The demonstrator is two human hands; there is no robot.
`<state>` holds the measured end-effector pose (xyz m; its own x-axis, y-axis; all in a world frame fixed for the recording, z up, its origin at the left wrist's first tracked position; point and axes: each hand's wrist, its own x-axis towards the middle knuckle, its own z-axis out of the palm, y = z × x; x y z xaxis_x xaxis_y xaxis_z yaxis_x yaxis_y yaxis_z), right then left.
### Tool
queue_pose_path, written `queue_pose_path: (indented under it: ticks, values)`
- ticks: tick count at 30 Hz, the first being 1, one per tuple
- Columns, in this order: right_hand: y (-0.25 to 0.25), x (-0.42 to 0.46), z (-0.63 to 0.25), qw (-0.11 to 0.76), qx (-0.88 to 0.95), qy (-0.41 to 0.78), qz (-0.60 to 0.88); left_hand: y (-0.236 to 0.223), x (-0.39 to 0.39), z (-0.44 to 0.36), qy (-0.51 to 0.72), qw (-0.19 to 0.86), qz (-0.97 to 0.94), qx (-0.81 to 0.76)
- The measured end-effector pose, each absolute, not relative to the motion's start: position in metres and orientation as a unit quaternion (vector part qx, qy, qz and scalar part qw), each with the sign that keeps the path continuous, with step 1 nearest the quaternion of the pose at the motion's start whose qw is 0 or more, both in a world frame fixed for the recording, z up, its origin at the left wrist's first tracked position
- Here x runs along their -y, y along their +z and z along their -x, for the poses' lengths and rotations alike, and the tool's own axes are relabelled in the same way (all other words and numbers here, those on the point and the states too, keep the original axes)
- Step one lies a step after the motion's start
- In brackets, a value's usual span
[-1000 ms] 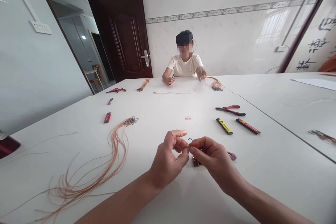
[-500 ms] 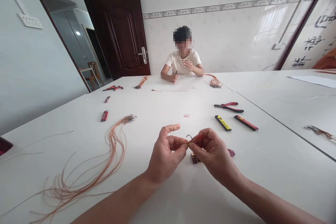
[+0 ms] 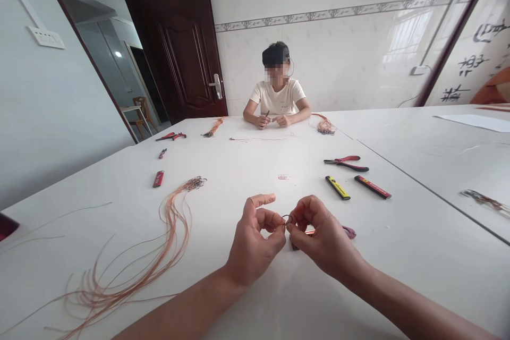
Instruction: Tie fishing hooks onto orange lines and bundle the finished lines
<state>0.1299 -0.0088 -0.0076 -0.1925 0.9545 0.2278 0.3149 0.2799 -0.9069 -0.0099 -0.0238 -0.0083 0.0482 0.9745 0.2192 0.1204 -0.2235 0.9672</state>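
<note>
A dark fish hook (image 3: pixel 286 217) is pinched between my two hands, its curved bend showing above the fingertips. My left hand (image 3: pixel 261 234) is closed on it with thumb and fingers, the index finger raised. From the other side, the thumb and fingertips of my right hand (image 3: pixel 319 234) meet at the same spot and pinch it too. My fingers cover most of the hook and any line on it. Partly hidden behind my right hand lies a small tool with a purplish end (image 3: pixel 349 232). To the left rests a bundle of hooks (image 3: pixel 195 183) with long orange lines (image 3: pixel 171 234).
On the white table (image 3: pixel 239 164) lie red-handled pliers (image 3: pixel 348 163), a yellow lighter (image 3: pixel 337 188), a long red lighter (image 3: pixel 373 187) and a small red lighter (image 3: pixel 158 179). Further pliers (image 3: pixel 171 136) lie far left. Across the table sits a person (image 3: pixel 278 95) near more hook bundles (image 3: pixel 325 126).
My right fingers have shifted slightly around the hook, and its bend now sits lower. The person opposite has lowered a raised hand to the table.
</note>
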Motion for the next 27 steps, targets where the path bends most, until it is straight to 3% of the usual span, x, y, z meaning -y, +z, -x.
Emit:
queue_pose_path:
  ticks: [16, 20, 27]
  values:
    - [-0.003, 0.002, -0.145, 0.387, 0.741, 0.289, 0.467, -0.01, 0.021, 0.011, 0.52, 0.445, -0.578, -0.444]
    - [-0.001, -0.014, -0.167, 0.318, 0.776, 0.229, 0.494, -0.01, 0.016, 0.017, 0.535, 0.449, -0.553, -0.455]
    - [-0.007, -0.018, -0.179, 0.174, 0.897, 0.183, 0.362, -0.005, 0.012, 0.024, 0.533, 0.482, -0.519, -0.463]
